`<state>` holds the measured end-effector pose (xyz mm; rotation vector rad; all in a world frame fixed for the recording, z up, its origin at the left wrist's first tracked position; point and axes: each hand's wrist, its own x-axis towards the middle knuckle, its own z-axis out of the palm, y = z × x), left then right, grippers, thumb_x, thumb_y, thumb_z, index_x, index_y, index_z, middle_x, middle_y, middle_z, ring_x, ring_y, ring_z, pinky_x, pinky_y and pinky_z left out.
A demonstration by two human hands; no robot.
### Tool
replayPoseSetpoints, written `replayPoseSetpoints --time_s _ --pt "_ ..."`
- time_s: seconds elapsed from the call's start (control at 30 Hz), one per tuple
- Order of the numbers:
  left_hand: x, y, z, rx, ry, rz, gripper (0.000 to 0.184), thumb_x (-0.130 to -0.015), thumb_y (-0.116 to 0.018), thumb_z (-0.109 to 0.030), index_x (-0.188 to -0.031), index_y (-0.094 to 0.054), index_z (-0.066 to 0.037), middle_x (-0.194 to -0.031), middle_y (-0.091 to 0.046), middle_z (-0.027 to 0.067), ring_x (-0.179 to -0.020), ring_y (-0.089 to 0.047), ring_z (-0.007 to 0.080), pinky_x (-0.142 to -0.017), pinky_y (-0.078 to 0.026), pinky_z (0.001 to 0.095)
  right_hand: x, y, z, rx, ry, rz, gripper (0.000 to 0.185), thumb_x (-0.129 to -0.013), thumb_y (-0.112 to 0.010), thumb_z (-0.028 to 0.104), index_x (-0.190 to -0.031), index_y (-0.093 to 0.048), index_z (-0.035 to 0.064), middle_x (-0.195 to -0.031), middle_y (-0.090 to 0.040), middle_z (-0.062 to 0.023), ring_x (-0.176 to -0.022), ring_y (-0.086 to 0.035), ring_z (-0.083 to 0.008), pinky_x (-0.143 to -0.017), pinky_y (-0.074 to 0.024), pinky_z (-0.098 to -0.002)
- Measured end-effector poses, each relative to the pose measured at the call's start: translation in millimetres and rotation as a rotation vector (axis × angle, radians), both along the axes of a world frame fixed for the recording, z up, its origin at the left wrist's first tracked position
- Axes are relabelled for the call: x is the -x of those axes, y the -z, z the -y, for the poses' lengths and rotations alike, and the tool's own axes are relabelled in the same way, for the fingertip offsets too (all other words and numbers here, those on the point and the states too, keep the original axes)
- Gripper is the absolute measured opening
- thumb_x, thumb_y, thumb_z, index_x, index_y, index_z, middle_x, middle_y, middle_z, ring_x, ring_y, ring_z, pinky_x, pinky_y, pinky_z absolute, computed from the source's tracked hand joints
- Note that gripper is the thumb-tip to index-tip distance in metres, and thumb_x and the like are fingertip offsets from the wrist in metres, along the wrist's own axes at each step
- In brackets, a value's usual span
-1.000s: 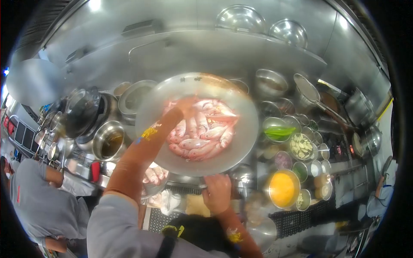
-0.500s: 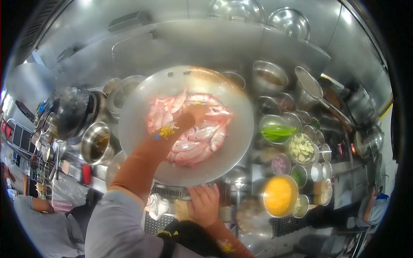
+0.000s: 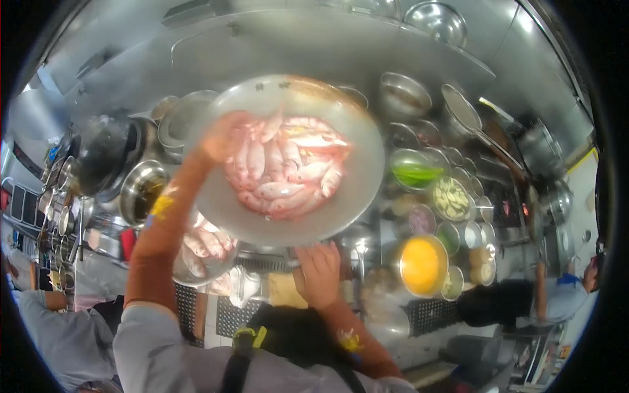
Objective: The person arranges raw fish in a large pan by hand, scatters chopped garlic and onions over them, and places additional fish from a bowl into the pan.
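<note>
A wide metal wok holds many pinkish fish laid side by side. At the left side of the fish is my left hand, blurred by motion; its fingers cannot be made out clearly. My right hand grips the near edge of the wok, fingers together at the rim. To the lower left, partly behind my left forearm, more fish lie in a metal bowl.
Right of the wok stand bowls of yellow liquid, green vegetables and pale slices. A strainer lies behind them. On the left is a pot of dark liquid. Other people are at both sides.
My left hand has moved from over the middle of the fish to their left side. My right hand stays at the near rim. The whole view has shifted slightly.
</note>
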<state>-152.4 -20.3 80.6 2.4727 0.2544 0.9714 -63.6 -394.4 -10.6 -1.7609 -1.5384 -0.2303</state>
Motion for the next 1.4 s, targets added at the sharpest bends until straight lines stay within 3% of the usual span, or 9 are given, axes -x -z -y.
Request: replayPoseSetpoints --time_s 0.13,0.33,0.53,0.73,0.87,1.03,1.13,1.27,1.4 --pt "98 -27 42 0.172 -0.285 -0.135 0.025 -0.091 -0.064 -0.009 -0.115 -0.063 -0.001 -0.097 -0.069 0.0078 -0.088 -0.064 0.0131 -0.08 -0.052 0.0294 -5 8 -4 0.168 -0.041 0.059 0.044 -0.069 -0.066 0.012 -0.112 -0.062 0.0035 -0.103 -0.061 -0.014 -0.103 -0.056 -0.035 -0.094 -0.0389 -0.0555" --pt "200 -33 71 0.242 -0.318 -0.413 0.014 -0.087 -0.065 -0.011 -0.098 -0.068 -0.003 -0.083 -0.07 0.0074 -0.076 -0.065 0.0154 -0.071 -0.052 0.0309 8 7 -6 0.025 -0.012 0.079 0.048 -0.073 -0.061 0.006 -0.121 -0.061 0.0031 -0.113 -0.061 -0.0148 -0.115 -0.052 -0.0361 -0.107 -0.0328 -0.0524" --pt "247 72 48 0.044 -0.305 -0.704 0.016 -0.077 -0.068 -0.018 -0.09 -0.07 -0.009 -0.084 -0.071 0.0108 -0.078 -0.068 0.0283 -0.072 -0.054 0.0383 10 8 -5 -0.001 0.028 0.115 0.042 -0.074 -0.06 0.003 -0.116 -0.063 0.0005 -0.112 -0.061 -0.0165 -0.114 -0.052 -0.0375 -0.104 -0.0362 -0.0477" --pt "229 135 45 0.006 -0.376 -0.938 0.021 -0.072 -0.069 -0.023 -0.089 -0.072 -0.012 -0.087 -0.072 0.0108 -0.083 -0.069 0.0316 -0.075 -0.054 0.0428 11 5 -3 -0.017 0.004 0.128 0.041 -0.075 -0.06 0.002 -0.115 -0.062 0.0003 -0.111 -0.061 -0.0166 -0.114 -0.051 -0.0389 -0.103 -0.0369 -0.0481" --pt "207 163 39 0.133 -0.502 -0.822 0.036 -0.077 -0.071 -0.042 -0.097 -0.072 -0.012 -0.095 -0.071 0.0144 -0.094 -0.067 0.0342 -0.083 -0.052 0.0438 10 8 -3 -0.053 0.002 0.141 0.04 -0.075 -0.06 0.003 -0.115 -0.062 0.0004 -0.11 -0.061 -0.0167 -0.114 -0.051 -0.0393 -0.102 -0.0378 -0.0484" --pt "168 128 68 0.239 -0.671 -0.736 0.059 -0.08 -0.069 -0.056 -0.121 -0.063 -0.013 -0.118 -0.065 0.0184 -0.106 -0.064 0.038 -0.092 -0.049 0.0472 8 7 -3 -0.033 -0.007 0.157 0.041 -0.074 -0.062 0.004 -0.115 -0.062 0.0004 -0.11 -0.061 -0.0191 -0.111 -0.051 -0.0402 -0.101 -0.0379 -0.0502" --pt "149 96 85 0.39 -0.761 -0.863 0.084 -0.07 -0.076 -0.06 -0.132 -0.052 -0.007 -0.128 -0.06 0.019 -0.115 -0.061 0.0354 -0.098 -0.048 0.0456 10 3 0 0.016 0.0 0.14 0.041 -0.074 -0.064 0.006 -0.114 -0.062 0.0018 -0.111 -0.061 -0.0183 -0.111 -0.052 -0.04 -0.101 -0.0382 -0.0501" --pt "149 112 79 0.38 -0.75 -0.846 0.089 -0.065 -0.079 -0.059 -0.131 -0.051 -0.005 -0.132 -0.058 0.0183 -0.12 -0.059 0.0333 -0.099 -0.048 0.0437 11 -1 0 0.032 -0.006 0.123 0.041 -0.073 -0.064 0.008 -0.114 -0.062 0.0022 -0.111 -0.061 -0.0173 -0.111 -0.052 -0.0392 -0.102 -0.0383 -0.0499" --pt "149 127 73 0.337 -0.76 -0.85 0.074 -0.076 -0.069 -0.057 -0.13 -0.056 -0.009 -0.133 -0.057 0.0171 -0.12 -0.058 0.0333 -0.099 -0.048 0.0445 11 1 0 0.026 0.024 0.096 0.04 -0.075 -0.064 0.01 -0.113 -0.063 0.0032 -0.109 -0.061 -0.0163 -0.112 -0.052 -0.0377 -0.102 -0.038 -0.0494"
